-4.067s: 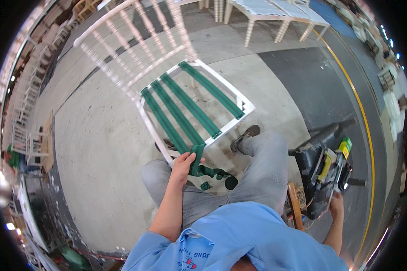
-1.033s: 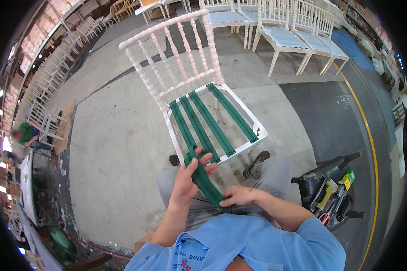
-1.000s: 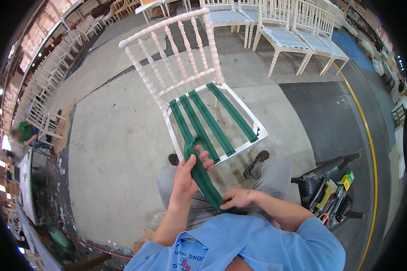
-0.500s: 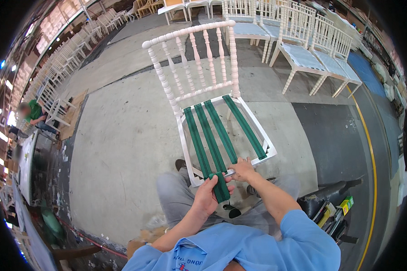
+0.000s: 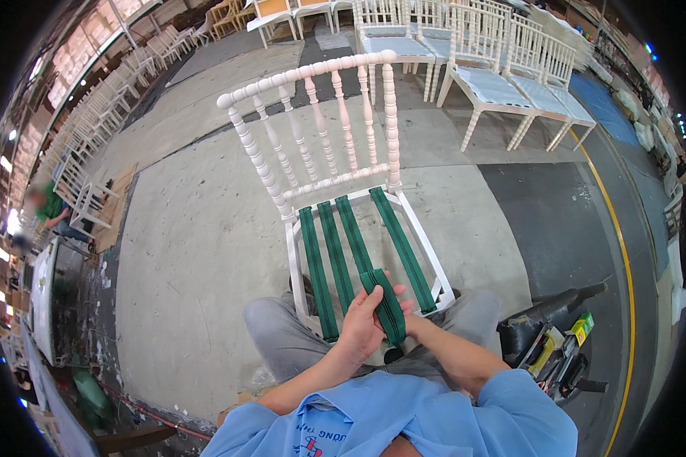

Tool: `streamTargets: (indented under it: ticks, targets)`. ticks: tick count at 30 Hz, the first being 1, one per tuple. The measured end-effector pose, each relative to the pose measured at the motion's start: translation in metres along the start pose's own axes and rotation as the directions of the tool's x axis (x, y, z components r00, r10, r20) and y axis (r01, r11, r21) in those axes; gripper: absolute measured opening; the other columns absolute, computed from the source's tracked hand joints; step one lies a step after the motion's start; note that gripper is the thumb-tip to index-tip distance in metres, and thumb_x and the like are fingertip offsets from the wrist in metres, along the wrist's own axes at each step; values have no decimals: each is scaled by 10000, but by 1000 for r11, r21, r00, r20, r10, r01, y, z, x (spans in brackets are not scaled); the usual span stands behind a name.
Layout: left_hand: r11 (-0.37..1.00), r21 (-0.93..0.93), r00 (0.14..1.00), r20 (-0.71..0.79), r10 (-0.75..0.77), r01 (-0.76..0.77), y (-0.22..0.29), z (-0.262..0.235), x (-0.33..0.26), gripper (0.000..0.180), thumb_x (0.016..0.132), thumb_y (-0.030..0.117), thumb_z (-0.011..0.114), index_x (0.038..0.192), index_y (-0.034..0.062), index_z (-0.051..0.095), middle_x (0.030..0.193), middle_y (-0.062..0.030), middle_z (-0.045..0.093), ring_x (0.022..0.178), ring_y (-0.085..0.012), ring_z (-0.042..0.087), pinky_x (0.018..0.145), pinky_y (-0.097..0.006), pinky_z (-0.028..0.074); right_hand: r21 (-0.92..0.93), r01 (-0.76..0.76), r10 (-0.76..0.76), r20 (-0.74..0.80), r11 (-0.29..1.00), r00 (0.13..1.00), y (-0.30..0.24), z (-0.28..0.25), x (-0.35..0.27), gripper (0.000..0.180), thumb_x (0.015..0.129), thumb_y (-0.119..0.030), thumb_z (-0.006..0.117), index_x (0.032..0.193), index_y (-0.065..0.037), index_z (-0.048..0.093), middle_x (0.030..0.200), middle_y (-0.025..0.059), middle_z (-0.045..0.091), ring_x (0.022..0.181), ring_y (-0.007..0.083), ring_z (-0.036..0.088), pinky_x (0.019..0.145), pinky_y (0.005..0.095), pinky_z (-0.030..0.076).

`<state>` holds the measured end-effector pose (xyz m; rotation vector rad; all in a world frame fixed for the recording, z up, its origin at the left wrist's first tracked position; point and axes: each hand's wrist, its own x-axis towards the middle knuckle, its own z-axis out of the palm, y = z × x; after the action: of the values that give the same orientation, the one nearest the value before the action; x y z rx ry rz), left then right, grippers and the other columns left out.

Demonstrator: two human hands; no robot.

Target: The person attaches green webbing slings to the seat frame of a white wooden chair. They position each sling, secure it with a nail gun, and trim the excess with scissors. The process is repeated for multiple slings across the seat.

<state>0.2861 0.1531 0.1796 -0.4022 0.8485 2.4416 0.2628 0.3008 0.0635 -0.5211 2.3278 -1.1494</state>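
Observation:
A white chair frame [image 5: 292, 255] with turned back spindles stands before me, its front close between my knees. Several green webbing straps [image 5: 322, 274] run front to back across its open seat. My left hand [image 5: 360, 324] grips a loose folded length of green webbing [image 5: 385, 308] over the front of the seat, thumb on top. Right beside it, my right hand [image 5: 413, 326] is mostly hidden behind the webbing and the left hand, so its fingers cannot be told apart. A small dark object [image 5: 392, 355] shows just below the webbing.
To my right on the floor lies a black bag [image 5: 522, 339] with tools and a yellow-green box [image 5: 581, 327]. White chairs [image 5: 488, 91] stand in rows at the far right, more along the left. A person in green [image 5: 52, 204] sits at far left, near a white table [image 5: 44, 297].
My right hand has left the seat's front rail and come back beside my left hand. The left hand has shifted slightly right and up with the webbing. The chair sits lower in view.

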Motion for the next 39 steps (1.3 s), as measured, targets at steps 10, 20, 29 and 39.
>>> streamTargets:
  ticks: [10, 20, 29, 39]
  targets:
    - [984, 55, 985, -15, 170, -169, 60, 52, 34, 383, 1136, 213, 524, 1468, 22, 513, 1316, -188, 683, 1194, -366, 700, 1030, -523, 601, 664, -97, 189, -69, 741, 980, -43, -73, -102, 262, 1070, -260, 682, 1119, -11, 749, 945, -32, 675, 849, 69, 551, 768, 272, 456]
    - [828, 560, 999, 4, -39, 30, -5, 56, 11, 216, 1086, 213, 660, 1164, 32, 749, 1024, -1, 734, 893, -83, 612, 766, -284, 489, 677, 81, 264, -391, 731, 882, -85, -132, -94, 262, 1045, -250, 697, 1077, 6, 739, 888, 4, 714, 819, 75, 621, 723, 285, 517]
    - [881, 439, 984, 84, 156, -177, 15, 47, 13, 215, 1080, 150, 651, 1246, 17, 679, 1111, 5, 699, 1017, -92, 622, 959, -290, 497, 435, 59, 175, -479, 898, 860, -97, -133, -86, 196, 972, -173, 766, 983, 17, 722, 881, 48, 717, 794, 103, 635, 728, 290, 515]
    - [877, 424, 974, 72, 215, -225, 29, 41, 21, 128, 1060, 126, 682, 1123, 24, 726, 998, 17, 704, 930, -65, 609, 865, -261, 489, 212, 297, -73, -690, 931, 720, -115, -131, -67, 132, 924, -40, 764, 1052, -11, 747, 995, 105, 771, 952, 210, 757, 840, 338, 579]
